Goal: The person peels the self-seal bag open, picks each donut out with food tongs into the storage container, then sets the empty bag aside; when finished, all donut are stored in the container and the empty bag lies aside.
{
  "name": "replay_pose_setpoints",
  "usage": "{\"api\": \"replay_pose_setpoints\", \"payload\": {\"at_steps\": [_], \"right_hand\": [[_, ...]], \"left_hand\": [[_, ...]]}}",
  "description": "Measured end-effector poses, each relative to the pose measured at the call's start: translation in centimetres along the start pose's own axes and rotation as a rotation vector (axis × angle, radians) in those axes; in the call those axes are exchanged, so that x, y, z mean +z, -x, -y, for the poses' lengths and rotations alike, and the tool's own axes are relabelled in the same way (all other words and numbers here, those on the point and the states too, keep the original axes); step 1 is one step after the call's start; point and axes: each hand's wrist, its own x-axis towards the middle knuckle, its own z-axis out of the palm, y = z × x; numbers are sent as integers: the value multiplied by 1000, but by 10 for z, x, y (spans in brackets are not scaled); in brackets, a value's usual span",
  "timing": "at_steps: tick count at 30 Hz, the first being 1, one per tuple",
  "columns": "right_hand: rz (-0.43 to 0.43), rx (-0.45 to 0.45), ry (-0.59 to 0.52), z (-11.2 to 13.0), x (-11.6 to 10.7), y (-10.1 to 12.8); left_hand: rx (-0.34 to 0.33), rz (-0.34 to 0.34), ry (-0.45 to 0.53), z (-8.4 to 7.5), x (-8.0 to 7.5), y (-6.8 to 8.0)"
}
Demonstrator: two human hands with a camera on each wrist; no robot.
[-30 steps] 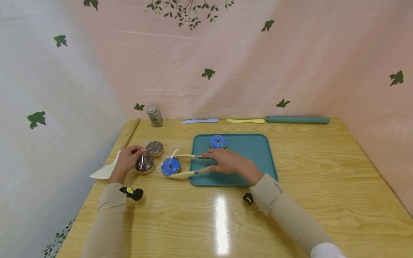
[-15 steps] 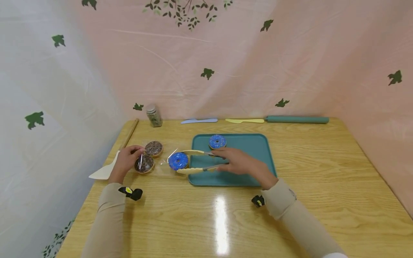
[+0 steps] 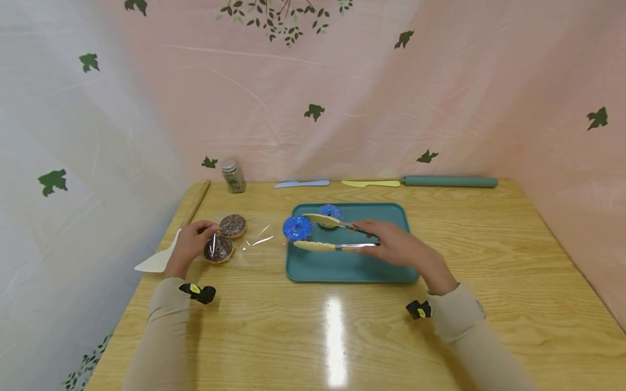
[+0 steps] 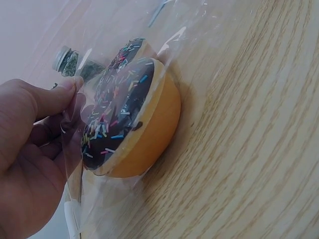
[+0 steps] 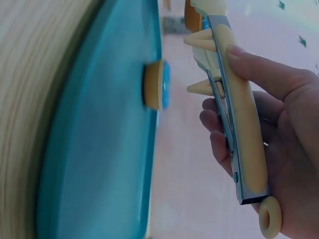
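Blue doughnut (image 3: 296, 228) hangs pinched in the tongs (image 3: 329, 233) over the teal tray's (image 3: 352, 266) left rim; it looks light, soft and crumbly, best gripped gently across its sides. Right hand (image 3: 396, 247) squeezes the tongs; left hand (image 3: 193, 241) pinches the clear wrap (image 4: 75, 117) left of the tray.

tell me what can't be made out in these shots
- Left hand fingertips: head view too small to show the grip; the left wrist view shows them pinching the clear wrap.
- Lifted blue donut: cut off by the top edge in the right wrist view.
- Jar contents: too small, head view.
- Right hand palm side: hidden by its own back, head view.
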Motion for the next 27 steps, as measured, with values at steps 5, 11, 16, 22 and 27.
{"api": "replay_pose_setpoints", "payload": {"at_steps": [5, 11, 16, 22, 27], "right_hand": [[-73, 24, 13, -18, -12, 18], [-122, 63, 31, -40, -20, 34], [-137, 122, 11, -55, -25, 45], [-132, 188, 24, -69, -29, 57], [-112, 222, 40, -76, -30, 62]], "left_hand": [[1, 4, 3, 0, 0, 0], [3, -2, -3, 0, 0, 0], [3, 5, 3, 0, 0, 1], [12, 1, 0, 0, 0, 1], [21, -7, 3, -1, 0, 1]]}}
